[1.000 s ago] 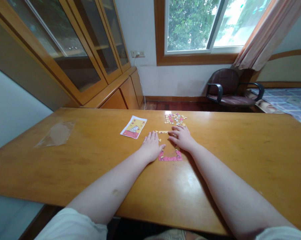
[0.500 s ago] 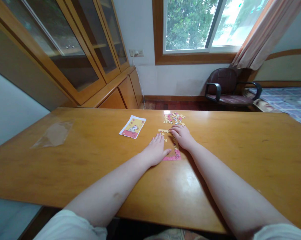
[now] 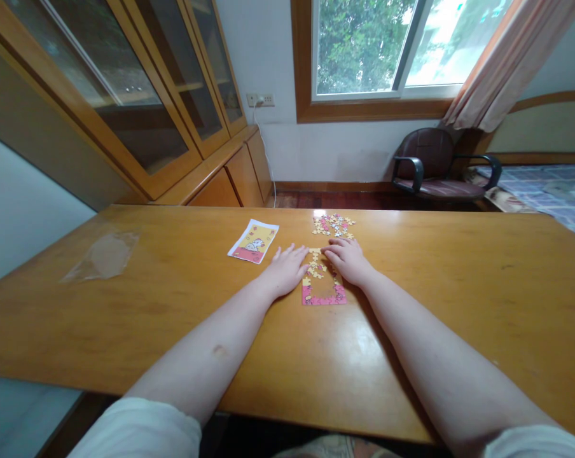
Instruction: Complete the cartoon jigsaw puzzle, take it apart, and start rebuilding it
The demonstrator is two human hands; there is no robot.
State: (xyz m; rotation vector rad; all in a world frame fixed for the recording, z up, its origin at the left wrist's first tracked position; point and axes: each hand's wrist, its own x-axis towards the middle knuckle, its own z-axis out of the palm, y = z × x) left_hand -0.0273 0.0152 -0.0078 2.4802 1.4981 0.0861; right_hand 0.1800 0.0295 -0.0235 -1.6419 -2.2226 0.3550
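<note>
A partly joined jigsaw puzzle point(image 3: 323, 300) lies on the table, its outline pink along the near side and yellow at the far side. Several loose yellow pieces point(image 3: 318, 270) rest inside the outline. My left hand point(image 3: 286, 272) lies flat at the puzzle's left edge, fingers stretched out and thumb apart, holding nothing. At the far right corner, my right hand point(image 3: 348, 259) rests with its fingers extended over the edge pieces and covers part of the right side. Beyond it is a heap of loose puzzle pieces point(image 3: 332, 224), yellow, pink and white.
A picture card point(image 3: 254, 242) showing a cartoon animal lies left of the puzzle. Farther left is a clear plastic bag point(image 3: 103, 254). Past the wooden table point(image 3: 196, 305) stand a glass-door cabinet point(image 3: 211, 152) and an office chair point(image 3: 428, 165).
My left hand has shifted left and slightly away from me, uncovering the puzzle's left side and loose yellow pieces. My right hand has barely moved.
</note>
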